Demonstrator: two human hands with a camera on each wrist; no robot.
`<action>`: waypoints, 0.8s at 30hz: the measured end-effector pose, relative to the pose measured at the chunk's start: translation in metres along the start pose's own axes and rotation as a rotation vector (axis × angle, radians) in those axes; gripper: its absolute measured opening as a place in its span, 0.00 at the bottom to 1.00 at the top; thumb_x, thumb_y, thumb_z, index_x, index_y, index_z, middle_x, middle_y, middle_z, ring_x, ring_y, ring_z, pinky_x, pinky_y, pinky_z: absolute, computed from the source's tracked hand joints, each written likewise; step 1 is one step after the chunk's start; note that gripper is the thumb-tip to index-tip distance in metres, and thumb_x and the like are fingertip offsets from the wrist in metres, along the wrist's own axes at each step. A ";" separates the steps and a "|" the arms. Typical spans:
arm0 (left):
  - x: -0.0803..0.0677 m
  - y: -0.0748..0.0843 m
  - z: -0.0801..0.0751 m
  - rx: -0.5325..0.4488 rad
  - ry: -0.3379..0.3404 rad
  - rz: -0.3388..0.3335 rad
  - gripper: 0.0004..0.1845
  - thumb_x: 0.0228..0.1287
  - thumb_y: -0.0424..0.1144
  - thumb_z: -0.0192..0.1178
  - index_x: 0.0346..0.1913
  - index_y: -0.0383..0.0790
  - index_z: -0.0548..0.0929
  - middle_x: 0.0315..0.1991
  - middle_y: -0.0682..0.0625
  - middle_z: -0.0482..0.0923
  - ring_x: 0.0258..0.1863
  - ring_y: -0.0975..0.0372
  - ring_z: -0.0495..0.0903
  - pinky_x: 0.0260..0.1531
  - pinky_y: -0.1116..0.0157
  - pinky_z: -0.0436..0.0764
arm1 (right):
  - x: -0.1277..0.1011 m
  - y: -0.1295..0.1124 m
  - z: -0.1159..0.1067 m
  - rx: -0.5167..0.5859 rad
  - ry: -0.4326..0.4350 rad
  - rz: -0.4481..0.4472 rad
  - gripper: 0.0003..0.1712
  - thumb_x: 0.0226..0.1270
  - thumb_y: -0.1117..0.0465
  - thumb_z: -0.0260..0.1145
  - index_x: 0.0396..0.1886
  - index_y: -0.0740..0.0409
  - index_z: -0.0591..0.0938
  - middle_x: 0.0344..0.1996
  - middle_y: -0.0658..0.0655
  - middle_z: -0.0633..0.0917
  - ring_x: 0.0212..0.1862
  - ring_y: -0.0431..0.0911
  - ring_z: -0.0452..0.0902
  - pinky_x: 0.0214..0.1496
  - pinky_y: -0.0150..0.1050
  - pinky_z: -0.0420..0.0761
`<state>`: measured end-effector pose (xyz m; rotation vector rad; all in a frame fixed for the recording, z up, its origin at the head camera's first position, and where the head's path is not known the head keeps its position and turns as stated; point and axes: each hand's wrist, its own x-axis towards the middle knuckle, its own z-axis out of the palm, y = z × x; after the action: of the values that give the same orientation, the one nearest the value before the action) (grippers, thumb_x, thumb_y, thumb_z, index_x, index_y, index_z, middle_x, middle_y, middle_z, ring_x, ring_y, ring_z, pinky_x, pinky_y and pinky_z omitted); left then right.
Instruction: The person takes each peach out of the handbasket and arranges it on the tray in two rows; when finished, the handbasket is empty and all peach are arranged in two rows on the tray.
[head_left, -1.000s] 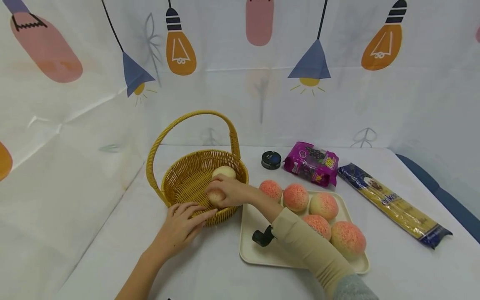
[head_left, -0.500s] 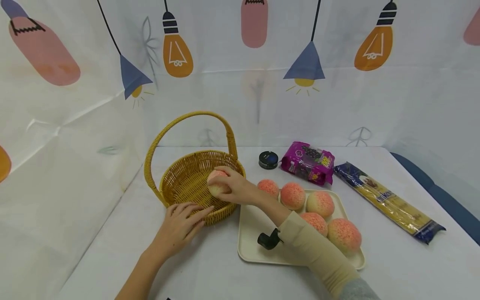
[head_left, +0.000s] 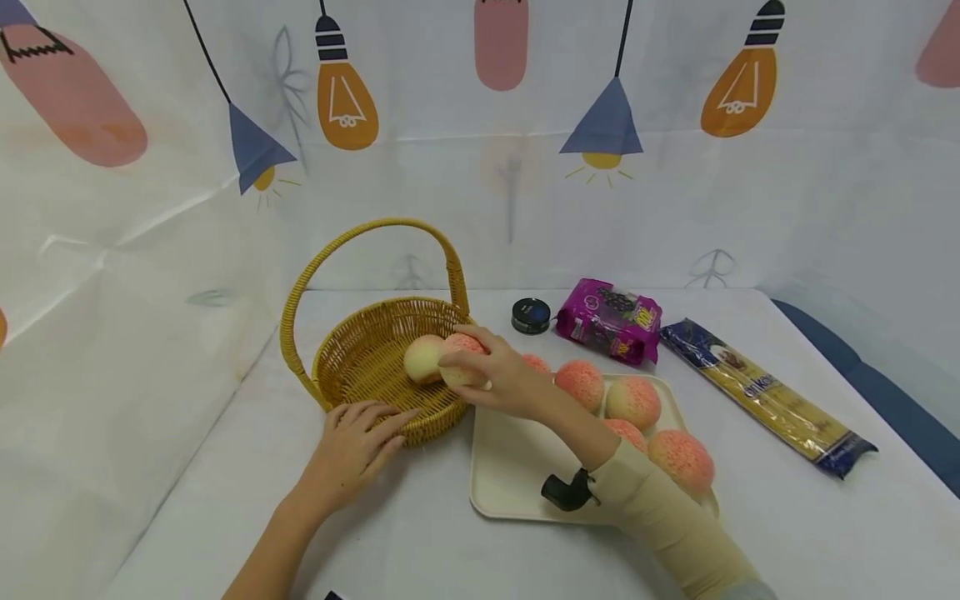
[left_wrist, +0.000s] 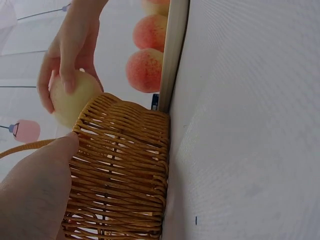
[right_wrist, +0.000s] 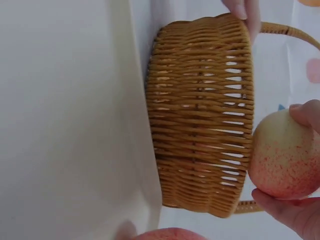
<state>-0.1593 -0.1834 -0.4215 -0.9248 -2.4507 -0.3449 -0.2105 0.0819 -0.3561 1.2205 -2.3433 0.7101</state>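
My right hand [head_left: 513, 379] grips a peach [head_left: 463, 357] with a pink speckled top, over the right rim of the wicker basket [head_left: 433, 427]. In the right wrist view that peach [right_wrist: 285, 155] is right by the rim, between thumb and fingers. Another pale peach [head_left: 422, 360] lies inside the basket. My left hand [head_left: 348, 458] holds the basket's near rim, fingers over the edge; the left wrist view shows its thumb [left_wrist: 67, 145] on the wicker. Several more peaches sit on the cream tray [head_left: 510, 492], partly hidden by my right forearm.
Behind the tray are a round black tin [head_left: 531, 317] and a purple packet [head_left: 609, 322]. A long gold-and-blue packet [head_left: 765, 396] lies to the right. The basket's tall handle [head_left: 367, 229] arches over it. A printed sheet hangs behind the table.
My right hand has lifted one peach from inside the basket and carried it right to the rim. The other peach stays inside. My left hand keeps its place on the rim.
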 end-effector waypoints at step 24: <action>0.002 -0.001 0.000 -0.031 -0.017 -0.013 0.20 0.64 0.45 0.56 0.59 0.57 0.75 0.46 0.54 0.75 0.51 0.56 0.68 0.50 0.49 0.59 | -0.100 -0.007 -0.050 -0.127 -0.149 0.162 0.19 0.57 0.55 0.67 0.50 0.41 0.79 0.63 0.59 0.66 0.59 0.52 0.66 0.49 0.44 0.76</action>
<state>-0.1613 -0.1837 -0.4203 -0.9291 -2.4745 -0.3825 -0.1448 0.1713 -0.3711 1.0715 -2.5894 0.5271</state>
